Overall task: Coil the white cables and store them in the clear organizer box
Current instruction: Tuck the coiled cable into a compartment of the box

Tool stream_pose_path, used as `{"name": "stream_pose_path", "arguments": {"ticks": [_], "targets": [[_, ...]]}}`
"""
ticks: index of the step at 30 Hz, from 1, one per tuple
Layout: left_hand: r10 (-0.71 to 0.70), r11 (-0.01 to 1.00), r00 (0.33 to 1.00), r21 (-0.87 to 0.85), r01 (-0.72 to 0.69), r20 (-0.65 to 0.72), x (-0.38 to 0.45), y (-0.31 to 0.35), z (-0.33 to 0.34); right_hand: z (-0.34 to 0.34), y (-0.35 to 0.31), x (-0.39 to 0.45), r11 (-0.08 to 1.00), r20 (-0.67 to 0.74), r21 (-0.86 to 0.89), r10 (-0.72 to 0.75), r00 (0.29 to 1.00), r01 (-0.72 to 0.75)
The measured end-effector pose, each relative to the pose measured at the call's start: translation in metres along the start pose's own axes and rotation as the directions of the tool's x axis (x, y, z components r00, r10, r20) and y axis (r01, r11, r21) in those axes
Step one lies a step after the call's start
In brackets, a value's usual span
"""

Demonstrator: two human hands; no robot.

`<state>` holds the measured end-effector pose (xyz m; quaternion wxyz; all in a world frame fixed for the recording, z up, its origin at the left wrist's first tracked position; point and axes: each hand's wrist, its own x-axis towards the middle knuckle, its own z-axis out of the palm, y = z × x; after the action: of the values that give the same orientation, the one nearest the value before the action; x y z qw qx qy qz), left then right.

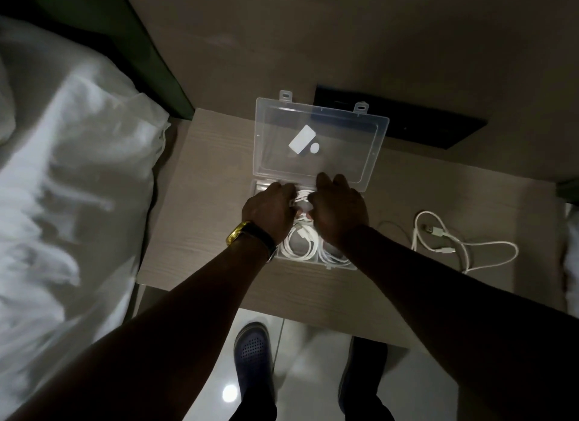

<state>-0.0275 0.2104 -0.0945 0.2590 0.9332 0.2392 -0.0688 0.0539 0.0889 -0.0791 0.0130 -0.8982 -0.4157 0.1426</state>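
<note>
Left hand (272,212): knuckles up over the box's far compartments, fingers curled down onto a white coil; grip itself hidden under the hand, watch (238,232) on the wrist.
Right hand (340,209): palm down just beside the left, fingertips reaching to the hinge edge, thumb side pinching or pressing the same coil; how far closed, cannot tell.
Coil in hand (302,199): partly visible between the two hands, low inside the box.
Clear organizer box (336,265): open on the table, lid (316,138) tilted back with a white label on it; stored coils (297,245) already lying in the near compartments.
Loose cable (445,238): uncoiled, sprawled on the table well right of the box, connectors showing.
Step in hand, likely: seating a coil in its compartment.
Doing it well: press loops flat below the dividers, tuck the plug inside the ring, release slowly against spring-back, keep strands off the rim for the lid.
Table (206,182): pale wood grain, dimly lit.
Room: rumpled white bedding (69,169) at left, dark panel (404,122) behind the lid, glossy floor and shoes (253,354) below.
</note>
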Motion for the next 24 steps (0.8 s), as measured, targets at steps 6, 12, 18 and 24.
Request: {"name": "stream_pose_path", "arguments": {"ticks": [6,12,18,24], "targets": [[0.102,0.995,0.989,-0.002,-0.103,-0.103,-0.005,-0.005,0.001,0.003,0.015,-0.02,0.994,-0.023,0.104,-0.026,0.999,0.028],[0.094,0.986,0.962,-0.106,-0.125,-0.255,-0.015,-0.008,0.005,0.003,0.016,-0.037,0.975,-0.122,0.218,-0.007,0.992,0.033],[0.093,0.973,0.938,-0.17,-0.157,-0.335,-0.018,0.001,0.0,-0.01,0.034,-0.06,0.947,-0.205,0.322,0.061,0.977,0.008],[0.074,0.972,0.918,-0.18,-0.154,-0.389,-0.015,0.007,-0.006,-0.023,0.081,-0.11,0.868,-0.234,0.469,0.3,0.925,-0.163]]}}
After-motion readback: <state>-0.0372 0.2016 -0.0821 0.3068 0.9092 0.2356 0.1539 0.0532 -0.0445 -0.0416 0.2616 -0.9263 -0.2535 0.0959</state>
